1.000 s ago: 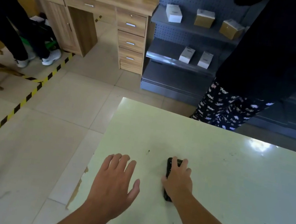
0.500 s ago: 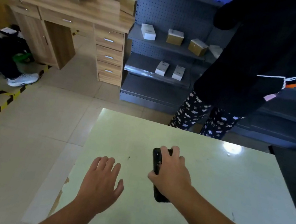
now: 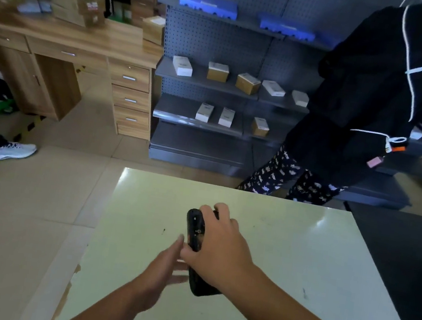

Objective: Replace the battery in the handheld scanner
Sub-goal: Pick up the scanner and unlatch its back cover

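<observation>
I have the scanner clasped in my right hand, lifted just above the middle of the table. My left hand is unclenched, fingers flat, touching the scanner's near left side. Judgement: I should turn the back face up, brace the body with the right grip, then work the battery cover with the left thumb. Scanner: slim black matte casing, rounded ends, one small screw or stud visible. Table: smooth, glossy pale green.
</observation>
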`<state>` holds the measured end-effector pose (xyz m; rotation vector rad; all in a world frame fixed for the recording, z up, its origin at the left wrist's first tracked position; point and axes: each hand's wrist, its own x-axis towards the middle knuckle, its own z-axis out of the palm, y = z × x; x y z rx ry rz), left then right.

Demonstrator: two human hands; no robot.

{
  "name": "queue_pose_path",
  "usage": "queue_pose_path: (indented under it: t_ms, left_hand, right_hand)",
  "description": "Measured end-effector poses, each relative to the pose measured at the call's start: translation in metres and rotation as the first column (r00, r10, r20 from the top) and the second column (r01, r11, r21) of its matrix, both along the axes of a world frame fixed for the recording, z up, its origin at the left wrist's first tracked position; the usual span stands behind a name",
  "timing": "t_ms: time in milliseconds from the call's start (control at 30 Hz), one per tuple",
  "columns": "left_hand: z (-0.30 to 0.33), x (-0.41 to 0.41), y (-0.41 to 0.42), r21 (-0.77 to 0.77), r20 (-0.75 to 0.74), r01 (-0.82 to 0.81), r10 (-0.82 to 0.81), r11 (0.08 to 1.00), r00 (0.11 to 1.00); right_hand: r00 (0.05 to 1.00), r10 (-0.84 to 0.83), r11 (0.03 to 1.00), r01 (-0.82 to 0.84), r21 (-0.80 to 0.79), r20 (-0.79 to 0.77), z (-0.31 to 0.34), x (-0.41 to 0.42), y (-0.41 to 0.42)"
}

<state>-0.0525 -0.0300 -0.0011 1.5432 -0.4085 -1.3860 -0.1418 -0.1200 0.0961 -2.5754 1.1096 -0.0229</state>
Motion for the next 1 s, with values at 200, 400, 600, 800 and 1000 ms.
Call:
queue_pose_path:
  t_ms: [200,400,600,800,1000]
  left_hand:
    - [0.038,-0.028,-0.010,0.074,-0.520,-0.306,0.298,0.949,0.801]
    - [0.036,-0.029,-0.006,0.024,-0.540,-0.329,0.289,0.944,0.791]
    - [0.037,-0.031,0.001,-0.039,-0.551,-0.346,0.269,0.937,0.790]
    - [0.034,-0.030,0.008,-0.055,-0.552,-0.364,0.275,0.930,0.787]
    - [0.033,-0.029,0.011,-0.075,-0.522,-0.329,0.244,0.942,0.817]
  right_hand:
    - [0.999,0.024,0.997,-0.027,0.071,0.048,-0.011,-0.011,0.007]
    - [0.994,0.055,0.996,-0.061,0.061,0.092,-0.004,-0.020,0.000]
    - [0.992,0.093,0.995,-0.090,-0.033,0.080,-0.001,-0.015,0.004]
    - [0.988,0.145,0.982,-0.137,-0.126,0.050,0.000,-0.011,0.009]
    - [0.984,0.166,0.972,-0.152,-0.182,0.061,-0.002,-0.013,0.010]
